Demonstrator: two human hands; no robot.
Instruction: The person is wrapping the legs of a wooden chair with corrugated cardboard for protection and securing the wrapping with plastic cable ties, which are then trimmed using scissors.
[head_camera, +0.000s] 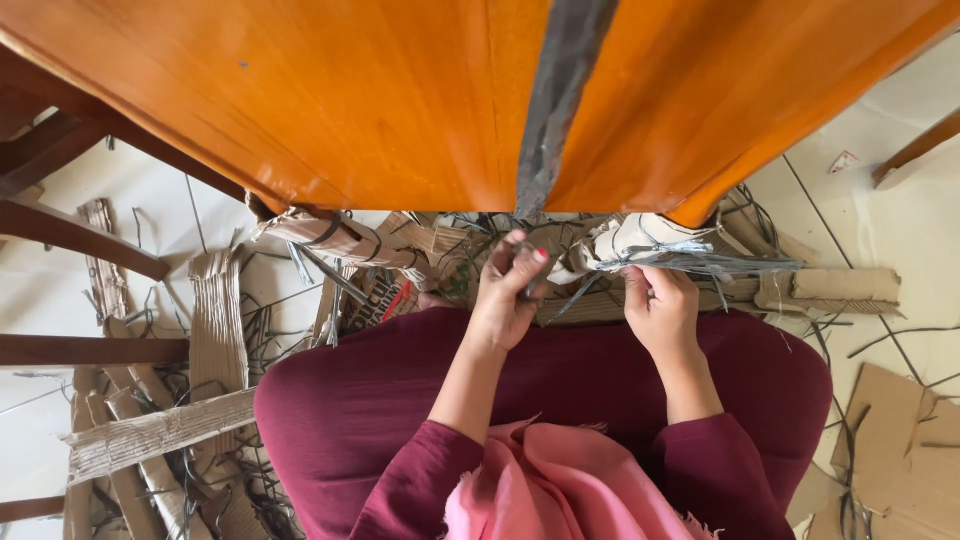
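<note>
Fingers (520, 262) of the left hand (505, 295) are clenched round the lower end of a long grey strip (560, 95), pinching it just below the near edge of the orange wooden bench (300, 100). The strip's long axis runs nearly straight away from the person, leaning slightly right, lying flat on the bench top and pointing from the hand toward the far side. The right hand (660, 305), just right of where the strip leaves the bench edge, has its fingers closed on a bundle of thin grey strands (700, 262) that stretches sideways, level with the bench edge, beside a pale rolled piece of cardboard (640, 238).

To my eye, this work goes best with the strip kept taut and flat against the bench, the pinch low and firm so it cannot twist, while the other hand keeps the strands gathered and parallel rather than splayed.

Below the bench edge, the floor (900, 220) carries torn corrugated cardboard scraps (215, 320) and loose strand offcuts, on both sides of the person's dark red lap (400, 400).
</note>
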